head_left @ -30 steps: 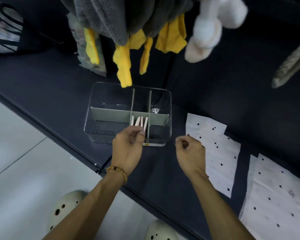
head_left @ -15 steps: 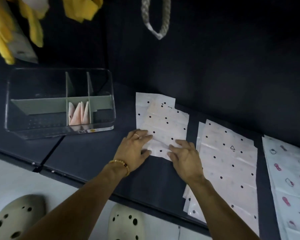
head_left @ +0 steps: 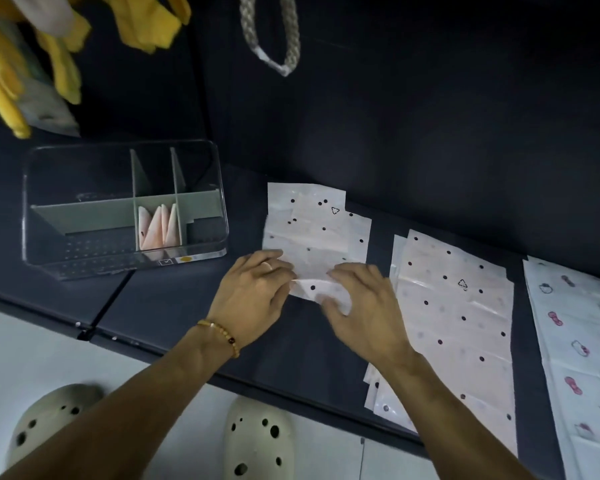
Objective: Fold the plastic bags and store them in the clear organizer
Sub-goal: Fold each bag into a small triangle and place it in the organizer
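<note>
A white black-dotted plastic bag point(head_left: 312, 230) lies as a long strip on the dark counter, right of the clear organizer point(head_left: 84, 252). The bag's near end is turned up into a small fold. My left hand point(head_left: 253, 296) rests with straight fingers on the bag's near left edge. My right hand point(head_left: 364, 306) pinches the turned-up end, thumb beneath it and fingers on top. The organizer has grey dividers, and several folded bag triangles point(head_left: 160, 230) stand in its middle front compartment.
A stack of flat dotted bags point(head_left: 458, 306) lies just right of my hands, with red-patterned bags point(head_left: 575, 341) further right. Yellow gloves point(head_left: 63, 64) and a braided loop point(head_left: 274, 46) hang above. The counter's front edge point(head_left: 291, 386) runs near my wrists.
My hands left the organizer and moved right onto the dotted bag, and the view swung right. Since half a second ago the bag's near end has been lifted into a fold.
</note>
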Tool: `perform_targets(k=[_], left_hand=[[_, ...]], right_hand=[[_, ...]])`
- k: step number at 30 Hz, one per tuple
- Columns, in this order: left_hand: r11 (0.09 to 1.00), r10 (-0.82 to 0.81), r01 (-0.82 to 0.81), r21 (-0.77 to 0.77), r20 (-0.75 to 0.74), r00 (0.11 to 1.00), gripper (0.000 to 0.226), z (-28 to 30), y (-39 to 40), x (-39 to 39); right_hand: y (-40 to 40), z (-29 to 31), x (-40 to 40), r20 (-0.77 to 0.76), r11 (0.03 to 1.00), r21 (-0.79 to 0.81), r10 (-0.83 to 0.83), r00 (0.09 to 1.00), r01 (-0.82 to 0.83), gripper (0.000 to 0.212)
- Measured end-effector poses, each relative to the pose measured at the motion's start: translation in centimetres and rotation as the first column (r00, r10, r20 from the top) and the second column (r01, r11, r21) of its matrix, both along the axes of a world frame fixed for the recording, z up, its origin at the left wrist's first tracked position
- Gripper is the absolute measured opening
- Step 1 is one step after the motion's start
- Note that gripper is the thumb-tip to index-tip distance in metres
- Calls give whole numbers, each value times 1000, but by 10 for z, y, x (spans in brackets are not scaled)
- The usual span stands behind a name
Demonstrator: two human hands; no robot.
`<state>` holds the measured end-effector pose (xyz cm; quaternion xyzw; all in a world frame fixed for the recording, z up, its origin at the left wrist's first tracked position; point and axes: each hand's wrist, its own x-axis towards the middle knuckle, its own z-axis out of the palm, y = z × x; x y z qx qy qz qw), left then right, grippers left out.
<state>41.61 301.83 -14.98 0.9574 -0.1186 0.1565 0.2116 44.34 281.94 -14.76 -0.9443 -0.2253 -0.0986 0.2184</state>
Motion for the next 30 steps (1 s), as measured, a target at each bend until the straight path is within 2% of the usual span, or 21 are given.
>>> perform_targets(k=[2, 4, 7, 9, 12, 14, 15, 16, 17, 18, 19, 22, 24, 27, 30], left_hand=[[999, 39, -37, 34, -48, 998, 19, 3, 17, -20], [995, 71, -62, 76, -129, 989, 30, 3, 34, -42], [996, 87, -79, 42, -289, 953, 18, -4, 58, -71], [993, 93, -113, -21, -424, 901, 16, -7, 73, -83], [982, 129, -180, -55, -494, 860, 13, -9, 85, -89], [967, 143, -228, -116, -492, 858, 10, -9, 88, -88], [948, 121, -252, -193, -512, 850, 10, -9, 90, -89], [919, 82, -275, -284, -544, 835, 17, -9, 91, -91], [885, 32, -295, -361, -585, 811, 33, -7, 93, -92], [859, -11, -306, -411, -610, 792, 48, -6, 93, -94], [844, -22, -324, -428, -630, 776, 54, -6, 93, -94], [827, 107, -418, -376, -624, 774, 26, -17, 87, -89], [830, 214, -480, -285, -632, 745, 20, -22, 81, -82], [841, 385, -538, -57, -636, 669, 35, -24, 76, -74], [813, 474, -581, 36, -621, 624, 44, -27, 72, -73]], right_hand=[[10, 3, -17, -64, 990, -84, 110, 992, -115, 64], [25, -2, -33, -136, 956, -191, 200, 970, -223, 77], [49, -16, -52, -216, 917, -242, 266, 939, -316, 68], [60, -24, -61, -269, 935, -174, 256, 929, -308, 58], [65, -24, -64, -466, 988, 83, 152, 872, -128, 42], [66, -24, -61, -558, 975, 222, 111, 823, 19, 15], [66, -23, -60, -583, 963, 253, 73, 809, 94, 19], [66, -22, -58, -614, 947, 276, 40, 788, 167, 31], [65, -22, -57, -651, 925, 301, 22, 759, 231, 35], [65, -21, -55, -680, 908, 312, 8, 733, 280, 31], [65, -22, -53, -704, 902, 304, -5, 710, 307, 25], [66, -27, -50, -705, 909, 197, -129, 697, 367, 18], [68, -30, -49, -686, 897, 157, -202, 699, 413, 19], [73, -30, -46, -683, 876, 130, -260, 683, 464, 16], [75, -32, -40, -637, 914, 52, -280, 719, 402, 32]])
